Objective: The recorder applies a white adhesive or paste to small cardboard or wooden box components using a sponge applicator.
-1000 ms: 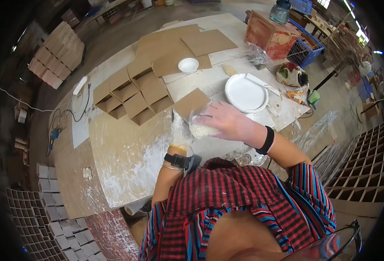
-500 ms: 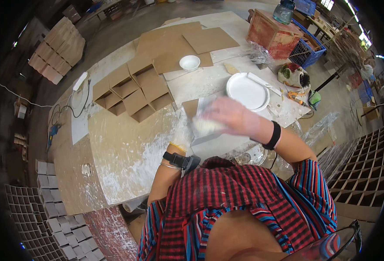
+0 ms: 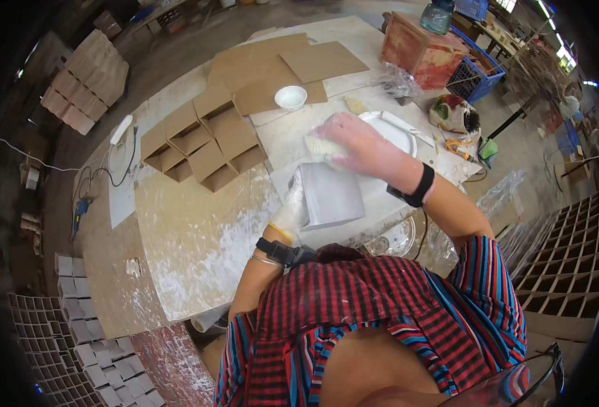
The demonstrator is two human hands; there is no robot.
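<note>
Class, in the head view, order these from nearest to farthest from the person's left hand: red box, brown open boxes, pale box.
1. Pale box: right beside the left hand, on its right.
2. Brown open boxes: ahead, to the left.
3. Red box: far off, ahead and right.

Soft, fairly even daylight-like brightness lies over my broad, white-smeared wooden counter (image 3: 204, 234), with only gentle shading inside the open brown cardboard boxes (image 3: 209, 160), while the long white strip lights (image 3: 548, 20) and a small bright window (image 3: 566, 58) glare at the upper right against a dimmer hall. My bare right grip (image 3: 357, 144) is smeared by motion blur, though my counter shows more clearly. Toward the rim, straight edges bow, background detail softens, and the corners sink into black.
</note>
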